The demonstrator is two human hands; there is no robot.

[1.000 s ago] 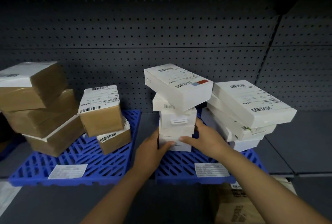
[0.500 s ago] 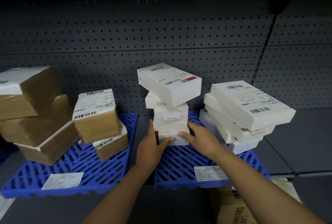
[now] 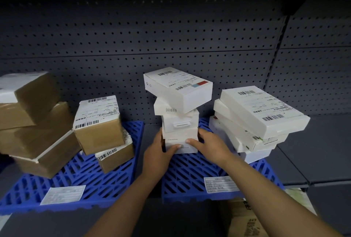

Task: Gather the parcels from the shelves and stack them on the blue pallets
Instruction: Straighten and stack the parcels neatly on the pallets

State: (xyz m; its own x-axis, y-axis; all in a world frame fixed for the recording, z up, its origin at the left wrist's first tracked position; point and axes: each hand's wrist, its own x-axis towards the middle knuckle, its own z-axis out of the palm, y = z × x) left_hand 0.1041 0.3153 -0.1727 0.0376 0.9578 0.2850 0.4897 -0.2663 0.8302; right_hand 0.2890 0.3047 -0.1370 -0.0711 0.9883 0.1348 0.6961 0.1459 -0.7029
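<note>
Since the earlier frames the white stack has slid a little further back on its pallet, and both hands have gone with it. From the head view, I see my left hand point(image 3: 158, 153) and right hand point(image 3: 210, 145) grasping the lowest small white cardboard box point(image 3: 180, 141) of the leaning tower of white parcels point(image 3: 178, 109) at frame centre, fingers curled round its sides, thumbs on its front face. It stands at the left rear corner of the right blue slatted plastic pallet point(image 3: 191, 172). Its large top box, with a red and blue label, overhangs towards the right and sits skewed.

I judge the step to be seating this tower. To do it well I would keep the base squeezed evenly, push slowly, then square the upper boxes before letting go, since the top one could tip.

Just right of it sits a fanned pile of flat white boxes point(image 3: 260, 115); I would keep a gap there. Brown taped cartons point(image 3: 98, 128) occupy the left blue pallet point(image 3: 79, 181) at lower left.
</note>
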